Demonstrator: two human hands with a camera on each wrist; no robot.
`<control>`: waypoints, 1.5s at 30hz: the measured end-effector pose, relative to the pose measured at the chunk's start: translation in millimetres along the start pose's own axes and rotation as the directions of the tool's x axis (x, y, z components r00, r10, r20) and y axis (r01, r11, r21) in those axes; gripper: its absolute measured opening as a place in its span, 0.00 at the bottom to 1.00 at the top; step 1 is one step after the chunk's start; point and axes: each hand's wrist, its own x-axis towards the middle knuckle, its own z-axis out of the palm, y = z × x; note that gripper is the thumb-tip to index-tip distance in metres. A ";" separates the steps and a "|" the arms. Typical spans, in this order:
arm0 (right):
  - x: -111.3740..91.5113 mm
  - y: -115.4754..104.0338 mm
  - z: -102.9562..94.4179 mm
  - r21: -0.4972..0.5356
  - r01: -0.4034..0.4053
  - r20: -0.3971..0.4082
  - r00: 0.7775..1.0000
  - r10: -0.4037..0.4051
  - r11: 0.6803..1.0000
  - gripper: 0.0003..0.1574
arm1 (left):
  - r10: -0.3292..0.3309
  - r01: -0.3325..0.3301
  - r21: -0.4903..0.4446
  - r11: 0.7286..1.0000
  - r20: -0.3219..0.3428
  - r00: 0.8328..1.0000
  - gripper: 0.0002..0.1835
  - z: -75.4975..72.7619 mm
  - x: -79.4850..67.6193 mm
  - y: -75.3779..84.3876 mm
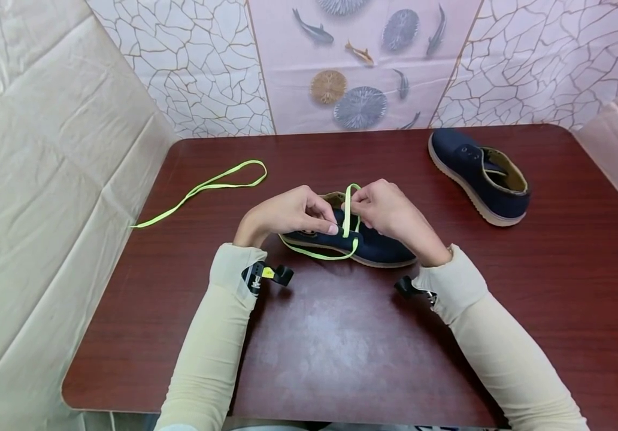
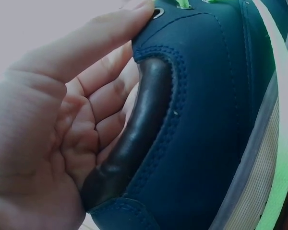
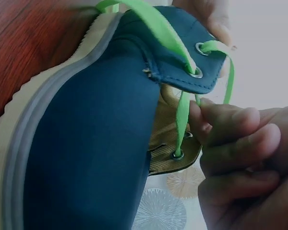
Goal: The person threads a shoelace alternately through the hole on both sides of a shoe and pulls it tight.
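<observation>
Head: navy shoe [image 1: 387, 246] mid-desk [image 1: 320, 341], long axis running L–R, toe angled to R edge. L hand [image 1: 291, 212] grips its upper; R hand [image 1: 388, 208] pinches green lace [image 1: 347, 209], fingers closed on it. 2nd shoe [image 1: 462, 167] nr far R corner; loose lace [image 1: 228, 186] twd far L corner.
L wrist: thumb on flap [image 2: 182, 38] by apparently bare eyelet [image 2: 157, 13], heelward of R fingers; L hand nearer.
R wrist: lace thru two eyelets [image 3: 197, 73], R fingertips tight together beside flap.
</observation>
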 end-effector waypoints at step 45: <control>-12.6 8.9 -26.7 0.062 0.117 0.413 0.901 -0.132 0.991 0.08 | -0.230 0.261 0.271 0.927 -0.143 0.963 0.16 13.1 16.2 18.0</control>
